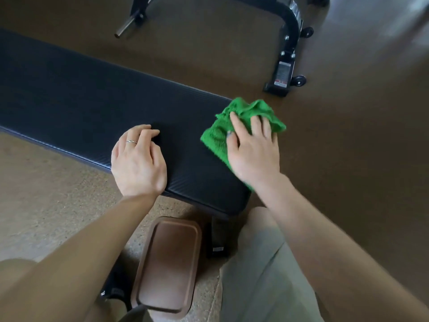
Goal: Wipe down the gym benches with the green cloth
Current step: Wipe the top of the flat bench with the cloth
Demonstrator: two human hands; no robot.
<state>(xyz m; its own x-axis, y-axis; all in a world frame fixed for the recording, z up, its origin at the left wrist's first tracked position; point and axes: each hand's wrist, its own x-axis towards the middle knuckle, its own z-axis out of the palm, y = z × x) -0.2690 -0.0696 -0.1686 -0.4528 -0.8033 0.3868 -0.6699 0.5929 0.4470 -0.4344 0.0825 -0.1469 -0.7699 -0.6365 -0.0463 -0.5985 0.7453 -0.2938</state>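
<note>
A long black padded gym bench runs from the upper left to the lower middle of the head view. The green cloth, bunched and rumpled, lies on the bench's right end and hangs partly over its edge. My right hand presses down on the cloth with its fingers spread flat. My left hand rests on the bench pad nearer the front edge, its fingers loosely curled against the surface, a ring on one finger.
A black metal frame of another piece of gym equipment, with small wheels, stands on the brown floor at the upper right. A metal bar end juts out at the upper left. A brown padded seat sits below the bench end, between my knees.
</note>
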